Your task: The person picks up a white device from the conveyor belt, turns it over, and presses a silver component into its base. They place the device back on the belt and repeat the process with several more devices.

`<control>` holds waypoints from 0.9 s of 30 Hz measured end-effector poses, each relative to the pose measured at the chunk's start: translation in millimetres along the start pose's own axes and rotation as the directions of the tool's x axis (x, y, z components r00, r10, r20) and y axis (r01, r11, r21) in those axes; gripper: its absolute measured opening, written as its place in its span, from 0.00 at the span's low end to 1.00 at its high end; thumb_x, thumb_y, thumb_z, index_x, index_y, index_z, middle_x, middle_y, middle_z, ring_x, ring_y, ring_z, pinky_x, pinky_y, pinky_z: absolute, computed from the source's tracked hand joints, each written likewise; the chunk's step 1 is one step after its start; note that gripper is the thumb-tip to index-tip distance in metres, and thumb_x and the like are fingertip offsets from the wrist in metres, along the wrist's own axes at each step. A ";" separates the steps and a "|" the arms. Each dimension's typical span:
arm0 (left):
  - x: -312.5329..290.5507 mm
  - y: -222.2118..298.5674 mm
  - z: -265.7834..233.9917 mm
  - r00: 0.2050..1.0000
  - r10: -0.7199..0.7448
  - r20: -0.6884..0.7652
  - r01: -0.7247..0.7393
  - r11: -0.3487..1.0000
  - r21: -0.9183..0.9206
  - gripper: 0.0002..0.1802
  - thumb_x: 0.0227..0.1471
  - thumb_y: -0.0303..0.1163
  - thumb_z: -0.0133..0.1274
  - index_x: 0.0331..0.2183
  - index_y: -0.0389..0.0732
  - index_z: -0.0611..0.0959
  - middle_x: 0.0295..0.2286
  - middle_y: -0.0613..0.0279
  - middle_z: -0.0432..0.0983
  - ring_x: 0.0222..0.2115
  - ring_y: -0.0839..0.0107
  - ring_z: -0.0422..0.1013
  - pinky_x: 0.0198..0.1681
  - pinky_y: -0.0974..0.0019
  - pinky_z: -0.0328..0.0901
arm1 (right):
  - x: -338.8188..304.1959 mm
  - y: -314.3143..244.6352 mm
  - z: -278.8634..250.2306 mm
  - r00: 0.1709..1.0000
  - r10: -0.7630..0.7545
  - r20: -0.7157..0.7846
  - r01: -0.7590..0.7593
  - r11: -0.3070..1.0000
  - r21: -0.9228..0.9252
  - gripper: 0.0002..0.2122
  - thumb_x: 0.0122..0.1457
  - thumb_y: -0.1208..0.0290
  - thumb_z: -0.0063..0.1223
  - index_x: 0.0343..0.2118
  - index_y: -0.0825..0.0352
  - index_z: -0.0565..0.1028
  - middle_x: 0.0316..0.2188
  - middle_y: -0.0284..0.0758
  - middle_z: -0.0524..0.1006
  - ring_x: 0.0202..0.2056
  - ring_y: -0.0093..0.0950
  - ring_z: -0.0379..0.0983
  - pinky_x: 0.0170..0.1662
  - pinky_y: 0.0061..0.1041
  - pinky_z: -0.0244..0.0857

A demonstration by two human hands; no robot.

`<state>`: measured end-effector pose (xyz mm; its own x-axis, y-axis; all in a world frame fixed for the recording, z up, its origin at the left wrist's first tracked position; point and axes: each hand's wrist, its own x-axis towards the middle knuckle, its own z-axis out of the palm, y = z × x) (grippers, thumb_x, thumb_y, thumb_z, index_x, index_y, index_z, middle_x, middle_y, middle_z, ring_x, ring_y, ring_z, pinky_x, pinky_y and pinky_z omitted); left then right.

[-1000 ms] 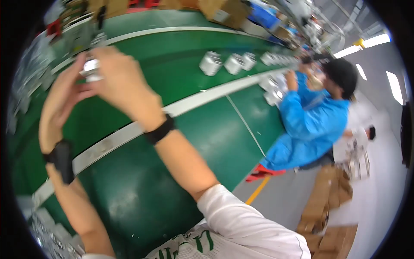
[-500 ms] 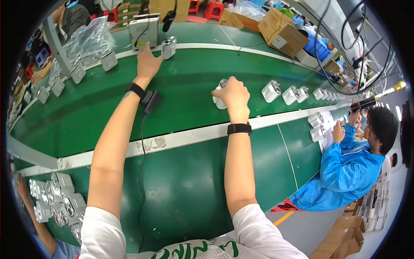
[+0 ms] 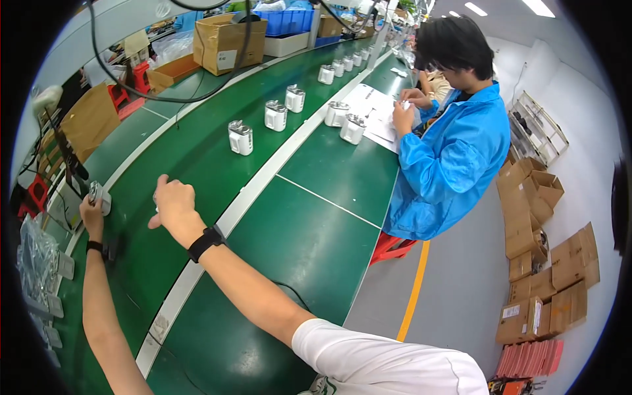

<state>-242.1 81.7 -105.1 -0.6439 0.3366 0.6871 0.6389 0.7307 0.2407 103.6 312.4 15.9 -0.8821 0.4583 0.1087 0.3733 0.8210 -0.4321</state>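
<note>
At the far left, my left hand (image 3: 92,218) has its fingers closed round a small white boxy unit with a shiny metallic top (image 3: 101,197), which stands on the rail along the far side of the green belt. My right hand (image 3: 175,203) is over the belt with its fingers curled. A sliver of white shows between thumb and forefinger; the hand hides nearly all of the white unit it grips. Farther right on the belt stand similar units, the closest one (image 3: 241,137) upright, then a second (image 3: 276,116) and a third (image 3: 295,99).
Several more units (image 3: 326,74) stand farther along the belt. A person in a blue jacket (image 3: 454,155) works at the green side table (image 3: 322,178), beside two units and a paper sheet (image 3: 372,112). A black cable (image 3: 178,100) hangs overhead. Cardboard boxes (image 3: 526,197) line the floor.
The view has swung right. My left hand, open beside the unit on the far rail before, has closed on it. My right hand stays at the unit on the belt.
</note>
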 end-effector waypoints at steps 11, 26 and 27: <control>-48.6 236.2 -174.5 0.988 -0.047 -0.150 -0.045 0.826 -0.562 0.25 0.48 0.23 0.60 0.50 0.37 0.77 0.49 0.56 0.72 0.43 0.66 0.72 0.44 0.65 0.67 | -6.2 -45.7 -28.4 0.745 -0.197 -0.637 0.642 0.471 0.605 0.38 0.48 0.67 0.66 0.59 0.78 0.58 0.50 0.57 0.68 0.45 0.44 0.74 0.46 0.35 0.69; -89.8 258.0 -240.1 0.957 -0.286 0.055 0.206 0.529 -0.823 0.29 0.57 0.30 0.54 0.58 0.34 0.68 0.54 0.53 0.68 0.54 0.64 0.66 0.57 0.65 0.61 | -41.2 -101.9 -26.9 0.761 -0.188 -0.622 0.648 0.151 0.747 0.19 0.48 0.75 0.57 0.41 0.80 0.68 0.27 0.49 0.76 0.27 0.39 0.76 0.31 0.35 0.68; -91.9 265.5 -243.6 0.956 -0.283 0.078 0.224 0.533 -0.816 0.29 0.58 0.31 0.53 0.59 0.33 0.67 0.54 0.52 0.68 0.55 0.64 0.66 0.57 0.65 0.60 | -39.4 -104.5 -22.5 0.688 -0.166 -0.706 0.725 0.202 0.658 0.18 0.48 0.75 0.57 0.40 0.80 0.68 0.26 0.49 0.76 0.26 0.40 0.75 0.30 0.36 0.67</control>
<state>89.3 100.1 62.7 -0.8291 0.1610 0.5355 0.5398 -0.0194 0.8416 105.7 216.2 76.9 -0.4660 0.4195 0.7790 -0.7531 0.2741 -0.5981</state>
